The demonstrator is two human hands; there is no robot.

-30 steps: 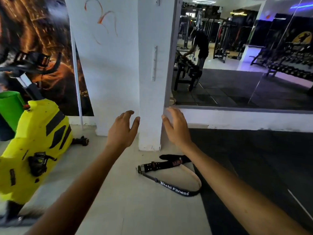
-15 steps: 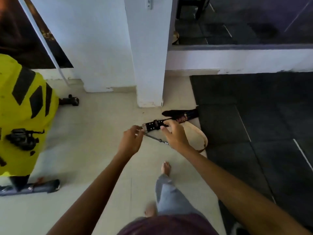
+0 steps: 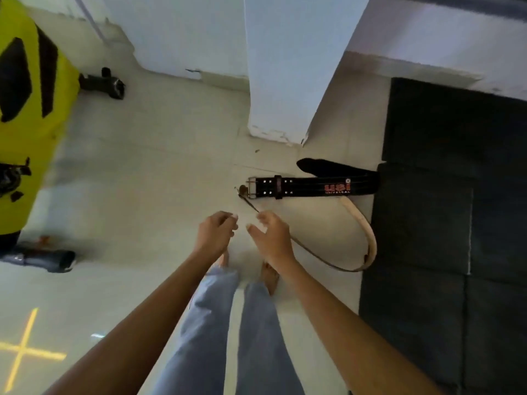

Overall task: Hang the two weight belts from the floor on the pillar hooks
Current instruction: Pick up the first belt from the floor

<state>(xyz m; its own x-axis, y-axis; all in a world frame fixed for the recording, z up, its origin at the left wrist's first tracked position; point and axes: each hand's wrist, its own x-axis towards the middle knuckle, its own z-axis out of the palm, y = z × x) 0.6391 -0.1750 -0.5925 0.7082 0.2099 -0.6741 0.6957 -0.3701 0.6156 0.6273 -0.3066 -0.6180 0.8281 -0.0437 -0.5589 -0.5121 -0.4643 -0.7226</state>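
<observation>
A black weight belt (image 3: 313, 187) with a red logo and a metal buckle lies flat on the pale floor in front of the white pillar (image 3: 276, 81). A second belt (image 3: 370, 240), tan on its inner face, stands on edge in a loop from the buckle round to the right. My left hand (image 3: 216, 233) and my right hand (image 3: 271, 238) hover side by side just below the buckle end, fingers curled and apart, holding nothing. The second belt's thin edge runs under my right hand. No hooks are in view.
A yellow exercise bike (image 3: 25, 115) with black feet stands at the left. Dark rubber mat tiles (image 3: 445, 195) cover the floor at the right. My jeans legs (image 3: 228, 323) and bare feet are below the hands. A yellow cross (image 3: 25, 352) marks the floor.
The view has tipped from the pillar face down to the floor. My hands dropped to the buckle end of the belts and now sit slightly nearer to me, off the buckle.
</observation>
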